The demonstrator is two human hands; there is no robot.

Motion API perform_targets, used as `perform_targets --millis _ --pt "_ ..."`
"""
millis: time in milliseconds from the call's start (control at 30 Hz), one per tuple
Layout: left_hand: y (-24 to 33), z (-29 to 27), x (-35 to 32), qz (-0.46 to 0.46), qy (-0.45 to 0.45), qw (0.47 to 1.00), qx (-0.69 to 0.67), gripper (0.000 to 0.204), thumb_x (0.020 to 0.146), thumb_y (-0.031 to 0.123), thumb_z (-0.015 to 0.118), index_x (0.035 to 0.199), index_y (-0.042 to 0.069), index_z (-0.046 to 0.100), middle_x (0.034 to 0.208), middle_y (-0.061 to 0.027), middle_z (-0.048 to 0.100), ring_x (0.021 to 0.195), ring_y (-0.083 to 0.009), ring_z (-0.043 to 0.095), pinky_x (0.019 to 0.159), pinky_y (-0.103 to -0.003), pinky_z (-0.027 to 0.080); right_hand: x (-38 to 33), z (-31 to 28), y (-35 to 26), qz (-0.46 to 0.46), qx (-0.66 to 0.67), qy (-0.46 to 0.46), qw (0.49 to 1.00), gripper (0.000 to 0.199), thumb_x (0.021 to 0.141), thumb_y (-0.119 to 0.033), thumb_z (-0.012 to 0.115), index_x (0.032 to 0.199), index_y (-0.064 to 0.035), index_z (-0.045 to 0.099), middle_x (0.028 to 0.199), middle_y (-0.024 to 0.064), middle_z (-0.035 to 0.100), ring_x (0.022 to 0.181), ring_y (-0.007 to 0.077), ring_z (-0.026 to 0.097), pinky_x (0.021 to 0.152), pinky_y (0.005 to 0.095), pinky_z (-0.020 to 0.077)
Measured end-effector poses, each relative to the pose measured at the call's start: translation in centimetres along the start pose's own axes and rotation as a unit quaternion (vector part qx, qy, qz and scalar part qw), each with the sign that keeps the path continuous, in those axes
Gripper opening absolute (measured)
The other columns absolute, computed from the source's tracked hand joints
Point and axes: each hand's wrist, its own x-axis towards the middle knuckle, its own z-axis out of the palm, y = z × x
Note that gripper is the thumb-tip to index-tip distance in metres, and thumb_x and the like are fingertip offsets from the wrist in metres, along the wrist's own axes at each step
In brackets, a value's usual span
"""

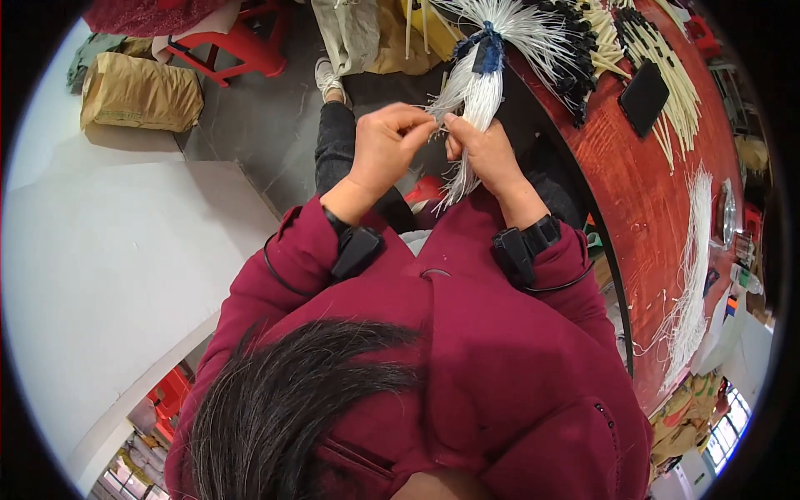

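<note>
A thick bundle of thin white cords (482,102) hangs off the left edge of the red table, bound near its top with a dark blue cloth tie (486,46). My right hand (490,154) is closed around the lower part of this bundle, thumb on top. Just left of it, my left hand (387,140) is pinched, its fingertips at a few white strands near the bundle's side. The loose cord ends dangle below my right hand. Exactly how many strands sit in the left pinch is too small to tell.
On the red table (621,179) lie a black phone (644,97), pale sticks with black ends (671,79) and a long spread of white cords (693,275). A white tabletop (125,275) stands at left. Beyond are a brown paper package (142,92) and a red stool (242,48).
</note>
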Motion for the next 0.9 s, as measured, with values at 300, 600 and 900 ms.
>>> perform_targets --millis 300,600,900 --pt "0.5 0.3 -0.1 0.103 -0.099 0.971 0.193 0.008 0.078 0.005 0.066 0.086 0.002 0.066 0.072 -0.0126 0.064 0.063 -0.0211 0.064 0.058 -0.030 0.049 -0.1 -0.2 -0.1 0.008 0.012 -0.023 1.000 0.030 0.090 -0.017 0.055 0.062 -0.0063 0.053 0.054 0.0011 0.050 0.050 0.0111 0.049 0.052 0.0260 0.0403" --pt "1.2 1.0 -0.8 -0.170 -0.078 0.976 -0.107 0.009 0.087 0.006 0.061 0.088 -0.002 0.062 0.070 -0.0028 0.064 0.058 -0.0078 0.060 0.050 -0.022 0.046 -0.4 0.0 -0.5 0.015 0.014 -0.015 1.000 0.030 0.090 -0.018 0.056 0.062 -0.0064 0.054 0.054 0.0009 0.050 0.050 0.0106 0.049 0.052 0.0254 0.0397" --pt "1.6 -0.1 -0.9 -0.281 -0.134 0.922 -0.228 0.011 0.087 0.012 0.065 0.089 0.002 0.061 0.077 -0.0030 0.065 0.066 -0.0097 0.064 0.054 -0.022 0.049 -0.3 -0.4 -0.3 0.015 -0.007 -0.013 1.000 0.031 0.089 -0.020 0.057 0.062 -0.0063 0.055 0.054 0.0005 0.052 0.050 0.0098 0.049 0.052 0.0252 0.0391"
